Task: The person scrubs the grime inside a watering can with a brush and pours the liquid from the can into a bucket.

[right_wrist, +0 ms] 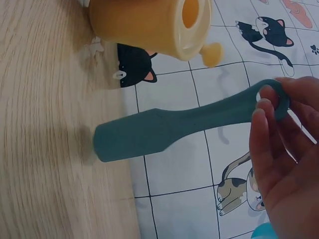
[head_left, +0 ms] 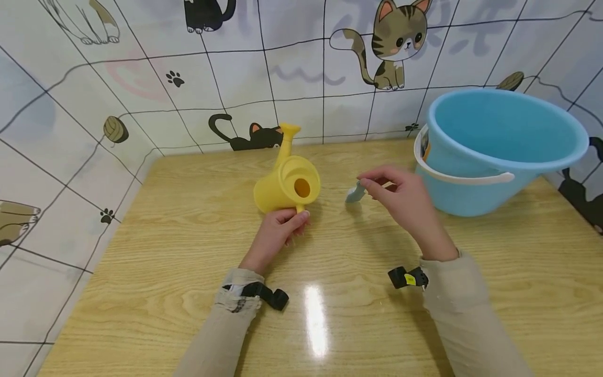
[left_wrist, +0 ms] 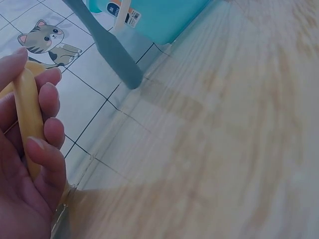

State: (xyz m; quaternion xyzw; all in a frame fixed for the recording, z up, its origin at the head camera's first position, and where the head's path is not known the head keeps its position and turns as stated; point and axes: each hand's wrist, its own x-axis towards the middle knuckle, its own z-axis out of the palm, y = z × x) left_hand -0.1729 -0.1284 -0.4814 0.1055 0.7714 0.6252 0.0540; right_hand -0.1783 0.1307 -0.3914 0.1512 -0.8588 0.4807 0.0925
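Observation:
On the table in the head view stands a yellow watering can (head_left: 270, 193), its spout toward the wall. My left hand (head_left: 278, 230) grips the can's handle; in the left wrist view the fingers (left_wrist: 50, 132) curl around that yellow handle (left_wrist: 30, 114). To the right, my right hand (head_left: 400, 196) pinches a grey-teal shoehorn (head_left: 355, 193) by its upper end. The right wrist view shows the whole shoehorn (right_wrist: 189, 119), with fingertips at the hole in its narrow end. Its wide end points down at the table; whether it touches the surface I cannot tell.
A large light-blue bucket (head_left: 471, 193) with a white handle (head_left: 471, 179) stands at the back right, beyond my right hand. The wooden table (head_left: 188, 293) ends against a white tiled-pattern wall (head_left: 301, 78) with cat drawings. Black cameras sit on both wrists.

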